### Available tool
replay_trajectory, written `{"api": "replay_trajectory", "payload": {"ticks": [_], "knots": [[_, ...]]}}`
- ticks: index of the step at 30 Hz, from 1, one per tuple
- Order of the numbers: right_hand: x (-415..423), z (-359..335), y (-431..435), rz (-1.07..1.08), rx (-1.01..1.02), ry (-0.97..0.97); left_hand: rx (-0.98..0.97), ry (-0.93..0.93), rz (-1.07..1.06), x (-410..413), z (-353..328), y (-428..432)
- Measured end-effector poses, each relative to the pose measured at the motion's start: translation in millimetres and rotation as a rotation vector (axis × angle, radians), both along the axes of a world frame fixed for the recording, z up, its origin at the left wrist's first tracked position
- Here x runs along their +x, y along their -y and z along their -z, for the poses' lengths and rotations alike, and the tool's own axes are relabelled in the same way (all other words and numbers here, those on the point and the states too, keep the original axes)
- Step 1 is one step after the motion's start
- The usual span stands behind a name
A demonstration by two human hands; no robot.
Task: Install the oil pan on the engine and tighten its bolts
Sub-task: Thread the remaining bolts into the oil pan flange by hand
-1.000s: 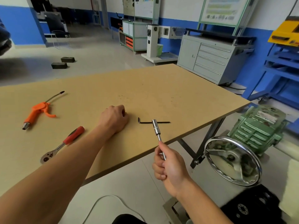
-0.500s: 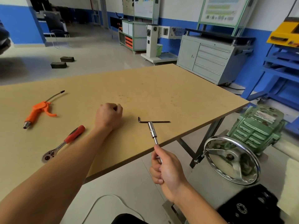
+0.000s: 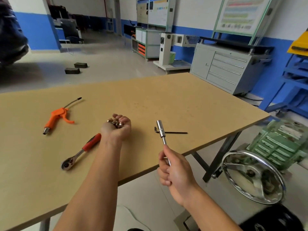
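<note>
bolts (image 3: 115, 124) now show in the left hand (image 3: 116, 131), which has turned palm up from a knuckles-up fist on the desk (image 3: 166, 100). its fingers curl round them. the right hand (image 3: 175, 172) keeps its grip on a socket bar (image 3: 162, 134) by the shaft, socket end up. this suggests the bolts are gathered and ready to carry to the engine. oil pan and engine are not in view. counted: one socket bar in hand. lying on the desk are one ratchet (image 3: 80, 152), one hex key (image 3: 175, 132) and one air gun (image 3: 56, 116). the bolts are a small cluster, too bunched to count.
</note>
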State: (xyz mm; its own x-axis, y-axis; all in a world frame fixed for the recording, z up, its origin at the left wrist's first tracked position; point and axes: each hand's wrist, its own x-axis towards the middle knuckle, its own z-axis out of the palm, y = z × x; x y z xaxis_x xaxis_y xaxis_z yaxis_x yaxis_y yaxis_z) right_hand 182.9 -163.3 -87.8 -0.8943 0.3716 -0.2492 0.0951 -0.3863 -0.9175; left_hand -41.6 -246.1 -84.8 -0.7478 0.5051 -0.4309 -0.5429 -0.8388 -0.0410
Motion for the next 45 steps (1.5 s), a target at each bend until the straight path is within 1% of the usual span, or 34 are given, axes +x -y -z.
{"api": "replay_trajectory", "payload": {"ticks": [2,5,8,11,13,16,18,21,26,29,32,34,35,38,41,45], "knots": [[1,-3,-1,-0.017,0.081,-0.025,0.005,0.017,0.034,12,-5,-8],[9,-11,-9,-0.030,0.246,-0.066,-0.025,-0.076,0.172,41,-15,-19],[24,-21,-18,-0.013,0.360,-0.095,-0.136,-0.247,0.381,81,-25,-30],[47,-33,-28,0.089,0.473,-0.097,-0.207,-0.400,0.623,128,-29,-40],[74,-44,-35,0.162,0.605,-0.067,-0.266,-0.504,0.750,162,-34,-46],[132,-59,-40,0.230,0.814,-0.021,-0.348,-0.695,0.838,211,-46,-55],[174,-68,-40,0.333,0.908,0.027,-0.371,-0.821,0.881,246,-56,-65],[225,-80,-36,0.495,0.938,0.092,-0.345,-0.967,0.991,307,-65,-88],[318,-89,-28,0.719,0.969,0.115,-0.346,-1.042,1.118,423,-71,-123],[386,-89,-15,0.824,0.999,0.214,-0.307,-1.082,1.228,494,-69,-130],[447,-87,-2,0.948,1.080,0.318,-0.227,-1.120,1.353,557,-63,-128],[482,-83,6,0.988,1.171,0.436,-0.178,-1.100,1.397,594,-57,-124],[497,-80,10,0.999,1.178,0.479,-0.163,-1.089,1.406,610,-55,-121],[531,-67,17,1.038,1.091,0.470,-0.143,-1.140,1.393,646,-45,-111],[547,-53,22,1.082,1.172,0.531,-0.199,-1.269,1.358,662,-39,-105],[554,-30,21,1.138,1.104,0.455,-0.217,-1.420,1.384,664,-31,-105]]}}
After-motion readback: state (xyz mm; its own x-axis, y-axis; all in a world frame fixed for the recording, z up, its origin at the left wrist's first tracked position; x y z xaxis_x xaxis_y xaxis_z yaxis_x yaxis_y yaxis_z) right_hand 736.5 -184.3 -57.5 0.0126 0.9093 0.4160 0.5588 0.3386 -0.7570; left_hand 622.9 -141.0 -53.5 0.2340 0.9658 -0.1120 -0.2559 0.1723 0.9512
